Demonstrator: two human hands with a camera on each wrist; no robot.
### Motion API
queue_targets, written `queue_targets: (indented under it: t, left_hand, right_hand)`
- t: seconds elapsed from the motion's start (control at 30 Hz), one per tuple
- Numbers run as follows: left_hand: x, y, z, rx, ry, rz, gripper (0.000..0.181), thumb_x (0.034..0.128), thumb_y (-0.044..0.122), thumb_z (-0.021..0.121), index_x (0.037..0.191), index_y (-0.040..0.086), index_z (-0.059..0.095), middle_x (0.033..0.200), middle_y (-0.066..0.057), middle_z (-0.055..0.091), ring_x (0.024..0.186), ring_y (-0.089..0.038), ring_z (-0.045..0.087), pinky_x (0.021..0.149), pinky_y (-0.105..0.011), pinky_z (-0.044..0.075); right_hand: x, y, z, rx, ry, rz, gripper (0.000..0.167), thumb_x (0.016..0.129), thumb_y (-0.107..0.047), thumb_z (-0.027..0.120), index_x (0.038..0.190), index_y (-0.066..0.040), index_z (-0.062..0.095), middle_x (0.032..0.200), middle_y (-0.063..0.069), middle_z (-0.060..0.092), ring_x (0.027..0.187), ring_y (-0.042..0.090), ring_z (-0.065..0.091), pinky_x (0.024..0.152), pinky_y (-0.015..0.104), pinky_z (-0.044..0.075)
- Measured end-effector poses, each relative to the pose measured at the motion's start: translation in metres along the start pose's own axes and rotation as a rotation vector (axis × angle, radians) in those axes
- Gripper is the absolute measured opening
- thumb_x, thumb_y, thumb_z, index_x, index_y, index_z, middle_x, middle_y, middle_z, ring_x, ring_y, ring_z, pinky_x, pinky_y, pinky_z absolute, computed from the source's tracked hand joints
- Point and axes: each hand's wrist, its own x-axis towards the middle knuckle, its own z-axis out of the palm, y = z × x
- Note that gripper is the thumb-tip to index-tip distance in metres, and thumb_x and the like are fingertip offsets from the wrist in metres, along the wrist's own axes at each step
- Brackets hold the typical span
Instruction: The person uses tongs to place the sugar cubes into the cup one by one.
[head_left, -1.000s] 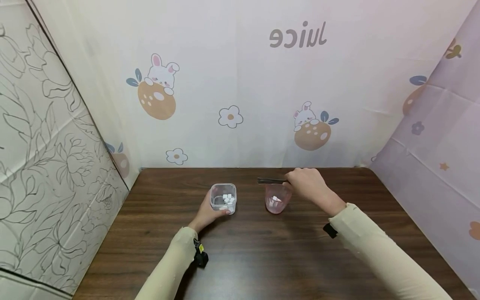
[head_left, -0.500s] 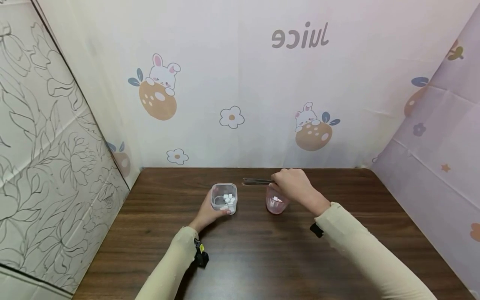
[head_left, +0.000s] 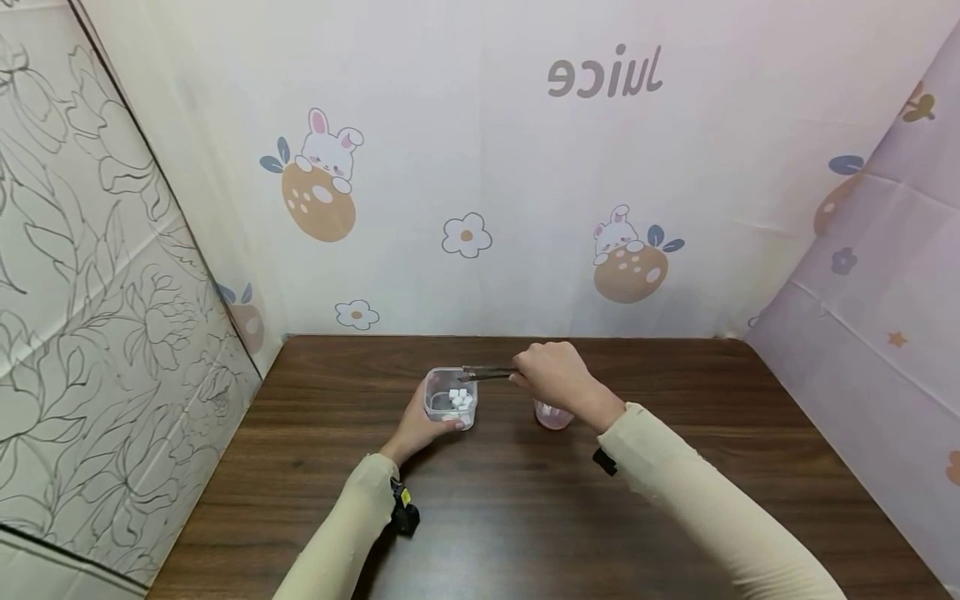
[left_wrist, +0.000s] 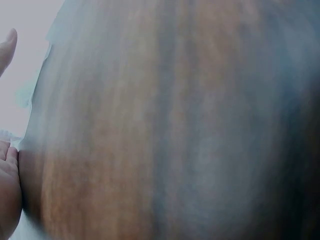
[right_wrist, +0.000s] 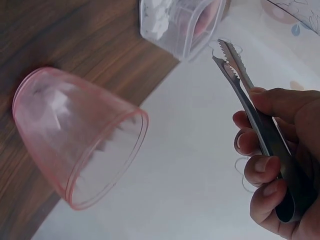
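Note:
On the wooden table stands a clear square plastic container (head_left: 441,382) with several white cubes (head_left: 460,399) in it. My left hand (head_left: 414,429) holds it round its left side, thumb along the front. My right hand (head_left: 557,377) grips metal tongs (right_wrist: 265,130), whose serrated tips reach over the container's right rim in the head view. The tips stand slightly apart with nothing between them in the right wrist view. Below my right hand is a pink transparent cup (right_wrist: 45,130) with some white cubes inside; the hand partly hides it in the head view. The left wrist view is mostly blurred tabletop.
The dark wooden table (head_left: 480,517) ends at a back wall covered with a printed cloth (head_left: 397,167). Patterned sheets also hang at the left (head_left: 97,333) and right (head_left: 885,267) sides.
My right hand has moved left with the tongs, from over the pink cup until the tips are above the container's right rim. My left hand and the container have stayed in place.

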Motion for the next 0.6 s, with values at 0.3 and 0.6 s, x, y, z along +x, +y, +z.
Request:
queue_targets:
  t: [0.3,0.6]
  left_hand:
    - [-0.001,0.001,0.002,-0.013,0.006,0.028,0.103,0.0650,0.007,0.088,0.147,0.001,0.026,0.143,-0.022,0.038,0.129,-0.036,0.038,0.106,-0.050,0.028]
    - [-0.001,-0.003,0.006,-0.015,0.017,0.015,0.104,0.0632,0.006,0.088,0.147,0.004,0.027,0.146,-0.020,0.035,0.131,-0.032,0.036,0.108,-0.043,0.028]
  right_hand:
    - [0.006,-0.009,0.011,-0.013,-0.003,-0.033,0.033,0.086,-0.028,0.072,0.060,-0.016,0.056,0.051,-0.007,0.043,0.045,0.008,0.036,0.041,0.026,0.031]
    - [0.008,-0.015,0.020,-0.076,0.006,-0.055,0.036,0.083,-0.030,0.074,0.057,-0.018,0.053,0.051,-0.003,0.047,0.043,0.010,0.039,0.039,0.029,0.037]
